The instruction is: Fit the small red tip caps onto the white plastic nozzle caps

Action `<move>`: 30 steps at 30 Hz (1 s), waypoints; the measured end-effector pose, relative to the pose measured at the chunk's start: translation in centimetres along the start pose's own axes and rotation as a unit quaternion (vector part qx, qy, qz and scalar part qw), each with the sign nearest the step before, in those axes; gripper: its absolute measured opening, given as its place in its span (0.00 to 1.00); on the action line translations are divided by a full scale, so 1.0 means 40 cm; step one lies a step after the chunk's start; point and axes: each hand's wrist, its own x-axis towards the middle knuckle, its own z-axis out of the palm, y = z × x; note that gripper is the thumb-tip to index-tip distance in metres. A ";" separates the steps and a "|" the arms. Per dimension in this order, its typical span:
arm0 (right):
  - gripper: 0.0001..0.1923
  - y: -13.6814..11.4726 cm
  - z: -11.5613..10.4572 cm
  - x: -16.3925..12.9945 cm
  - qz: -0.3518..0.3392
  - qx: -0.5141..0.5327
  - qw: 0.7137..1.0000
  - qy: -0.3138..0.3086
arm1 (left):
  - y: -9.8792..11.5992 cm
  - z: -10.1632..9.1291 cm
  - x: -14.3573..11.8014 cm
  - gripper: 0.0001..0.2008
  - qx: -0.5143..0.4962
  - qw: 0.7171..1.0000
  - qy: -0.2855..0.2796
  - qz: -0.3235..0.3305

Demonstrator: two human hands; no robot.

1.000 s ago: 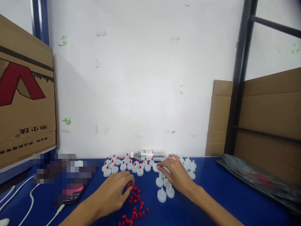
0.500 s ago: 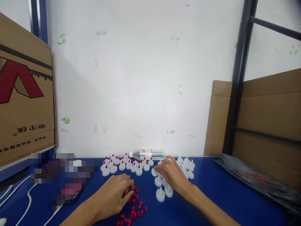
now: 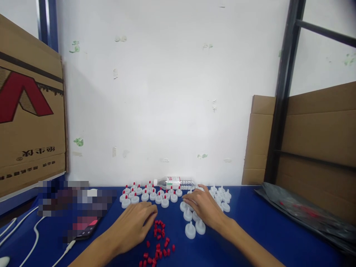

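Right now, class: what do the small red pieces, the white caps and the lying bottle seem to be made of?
Red pieces: likely moulded plastic, matt, uniform colour and shape.
White caps: probably plastic, smooth, slightly glossy, identical forms.
Bottle: clear thin plastic, apparently; see-through, with a printed label.

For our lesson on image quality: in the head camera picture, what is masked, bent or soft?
Head view: a pixelated block masks things left of the left hand; the black frame post leans from lens distortion; the red caps and the white nozzle caps by the right hand look soft; light is even.
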 end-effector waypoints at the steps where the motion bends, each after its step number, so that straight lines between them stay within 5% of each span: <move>1: 0.13 -0.005 -0.006 -0.002 0.002 0.004 1.000 0.005 | -0.002 -0.002 0.001 0.16 0.001 1.000 0.008 -0.008; 7: 0.14 -0.079 -0.027 0.022 -0.040 0.009 0.999 -0.016 | -0.022 -0.005 0.007 0.15 0.009 0.998 0.057 -0.031; 16: 0.21 -0.146 0.036 0.124 -0.109 -0.020 0.989 -0.103 | -0.057 0.007 0.004 0.14 -0.017 0.993 0.104 -0.051; 24: 0.13 -0.162 -0.064 0.122 -0.106 0.054 0.986 -0.118 | -0.003 -0.012 0.000 0.17 -0.059 0.989 0.128 -0.051; 30: 0.17 -0.213 -0.111 0.112 -0.113 0.123 0.975 -0.143 | 0.039 -0.007 -0.019 0.09 -0.036 0.993 0.108 0.005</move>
